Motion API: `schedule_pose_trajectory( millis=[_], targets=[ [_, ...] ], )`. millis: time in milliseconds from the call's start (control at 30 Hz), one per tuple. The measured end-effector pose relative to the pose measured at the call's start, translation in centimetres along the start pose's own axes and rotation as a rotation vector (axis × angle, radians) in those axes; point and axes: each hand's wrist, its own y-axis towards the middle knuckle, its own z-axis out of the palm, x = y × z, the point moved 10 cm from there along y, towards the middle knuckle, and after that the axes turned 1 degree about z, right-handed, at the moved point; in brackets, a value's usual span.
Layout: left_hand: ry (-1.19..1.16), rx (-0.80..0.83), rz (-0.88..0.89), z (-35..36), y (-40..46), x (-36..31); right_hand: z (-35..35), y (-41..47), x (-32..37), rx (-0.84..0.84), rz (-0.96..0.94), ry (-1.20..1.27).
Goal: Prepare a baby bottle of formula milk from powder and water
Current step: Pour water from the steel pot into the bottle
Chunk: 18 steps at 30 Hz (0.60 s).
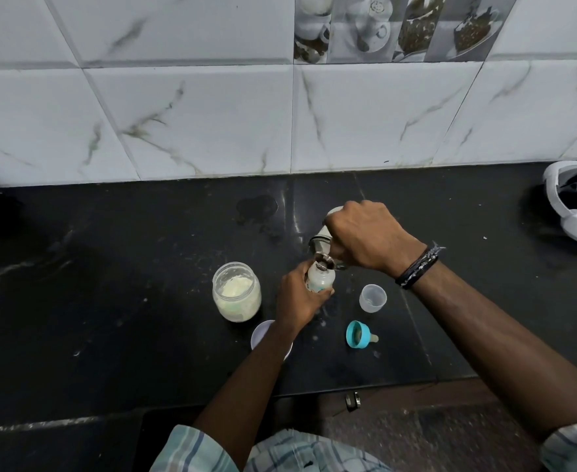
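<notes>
My left hand [297, 294] grips a small baby bottle [319, 279] that stands upright and uncapped on the black counter [126, 267]. My right hand [365, 233] grips a steel flask [321, 241], tilted so its mouth sits right over the bottle's opening. An open clear jar of pale formula powder [236, 291] stands just left of the bottle. The teal ring with its teat [360, 333] lies on its side to the front right. A clear bottle cap [373, 298] stands to the right of the bottle.
A white jar lid [262, 332] lies partly hidden under my left forearm. A wet patch [258, 207] marks the counter near the tiled wall. A white and black headset [576, 202] sits at the far right. The counter's front edge runs just below the teat.
</notes>
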Motion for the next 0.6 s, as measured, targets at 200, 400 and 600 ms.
schedule_pose_trajectory(
  millis=[200, 400, 600],
  targets=[
    [0.015, 0.005, 0.011, 0.0, 0.1, 0.1, 2.1, -0.4, -5.4, 0.002, 0.212, 0.305],
    [-0.001, 0.020, 0.013, 0.0, 0.3, 0.2, 4.6, -2.0, -9.0, 0.020, 0.366, 0.639],
    [-0.022, 0.040, 0.029, 0.0, 0.5, 0.1, 6.0, -2.4, -10.7, 0.033, 0.387, 0.702]
  ],
)
